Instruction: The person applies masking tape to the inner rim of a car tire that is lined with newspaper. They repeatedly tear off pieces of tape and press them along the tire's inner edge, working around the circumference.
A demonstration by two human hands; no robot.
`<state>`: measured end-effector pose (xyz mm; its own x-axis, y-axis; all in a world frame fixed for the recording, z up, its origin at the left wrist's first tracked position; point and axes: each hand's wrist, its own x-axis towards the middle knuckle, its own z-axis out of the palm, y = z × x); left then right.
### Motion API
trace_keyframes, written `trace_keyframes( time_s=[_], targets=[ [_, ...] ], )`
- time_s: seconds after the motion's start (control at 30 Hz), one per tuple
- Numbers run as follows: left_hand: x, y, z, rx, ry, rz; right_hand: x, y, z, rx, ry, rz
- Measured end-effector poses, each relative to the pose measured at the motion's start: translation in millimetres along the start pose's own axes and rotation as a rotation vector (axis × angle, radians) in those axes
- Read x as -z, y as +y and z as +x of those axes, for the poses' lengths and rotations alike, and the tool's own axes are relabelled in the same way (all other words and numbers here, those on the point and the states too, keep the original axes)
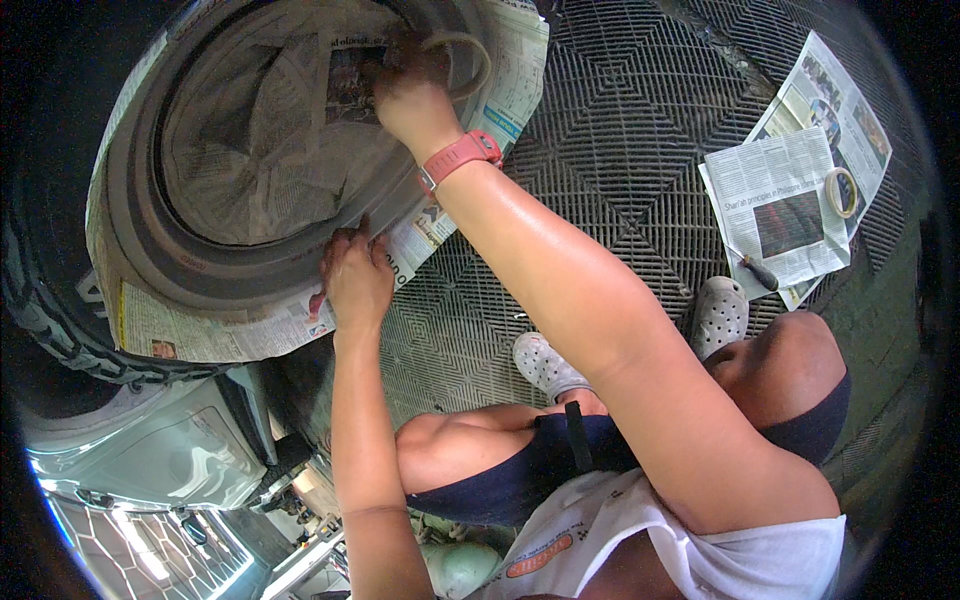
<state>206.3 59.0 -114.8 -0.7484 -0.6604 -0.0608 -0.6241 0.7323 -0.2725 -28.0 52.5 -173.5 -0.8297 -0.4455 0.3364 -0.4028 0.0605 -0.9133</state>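
Note:
A wheel rim (165, 240), dull grey, stands at the upper left with newspaper sheets (225, 335) tucked round its outer edge and over the tyre. More newspaper (290, 150) covers its middle, looking dusty grey. My right hand (415, 90), with a red watch above it, reaches over the rim's right side. It is closed on a roll of masking tape (485, 70); its fingertips are dark and hard to make out. Lower on the rim, my left hand (358, 275) rests with fingers stretched onto the grey lip, beside the newspaper edge.
At right on the dark grated floor mat (620, 140) lie newspaper sheets (780, 200), bearing another tape roll (841, 192) and a dark-handled tool (758, 272). A silver car body panel (150, 460) is at lower left. My shoes (548, 365) are close below.

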Motion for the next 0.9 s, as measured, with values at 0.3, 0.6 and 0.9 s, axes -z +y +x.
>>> trace_keyframes(
  time_s=[0.3,0.6,0.9],
  targets=[
    [4.8,3.5,-0.6,0.011,-0.029,-0.017,3.4,-15.2,5.2,-0.042,0.004,0.12],
    [15.5,7.7,16.3,0.087,0.168,-0.286,60.2,-32.3,-42.6,-0.372,-0.286,0.284],
    [28.1,25.1,31.5,0.404,-0.215,-1.044,88.7,-20.0,-82.4,-0.277,-1.061,0.476]
  ],
)
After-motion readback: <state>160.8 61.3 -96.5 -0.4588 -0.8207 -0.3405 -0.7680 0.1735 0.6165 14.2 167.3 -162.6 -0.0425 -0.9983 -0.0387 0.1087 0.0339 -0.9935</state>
